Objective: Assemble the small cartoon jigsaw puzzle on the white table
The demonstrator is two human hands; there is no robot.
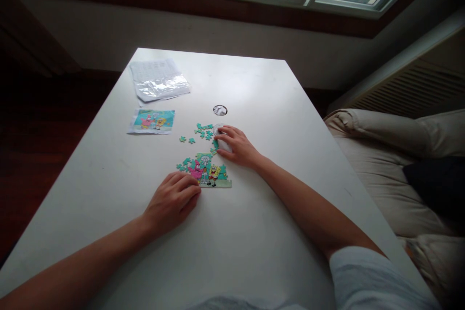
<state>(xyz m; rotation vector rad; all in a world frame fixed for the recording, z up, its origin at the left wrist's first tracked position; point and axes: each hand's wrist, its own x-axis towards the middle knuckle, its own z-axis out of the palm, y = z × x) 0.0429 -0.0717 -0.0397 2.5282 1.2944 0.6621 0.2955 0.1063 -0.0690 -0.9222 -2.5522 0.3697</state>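
Note:
A partly assembled jigsaw puzzle (pixel 205 174) with cartoon figures lies on the white table (pixel 232 232). My left hand (pixel 176 196) rests at its lower left corner, fingers together and loosely bent, fingertips over the edge. Farther up and to the right, my right hand (pixel 236 145) spreads its fingers low over a round whitish object (pixel 217 129), partly covered by the hand. Whether those fingers grip it, I cannot make out. Loose green puzzle pieces (pixel 203 131) lie beside the right fingertips. More loose pieces (pixel 183 164) sit against the puzzle's left side.
A printed picture (pixel 152 121) of the same cartoon figures lies left of the pieces. Behind it are papers in a clear plastic sleeve (pixel 160 80). A round hole (pixel 220 110) opens in the tabletop. A beige cushioned seat (pixel 378 174) stands along the right side.

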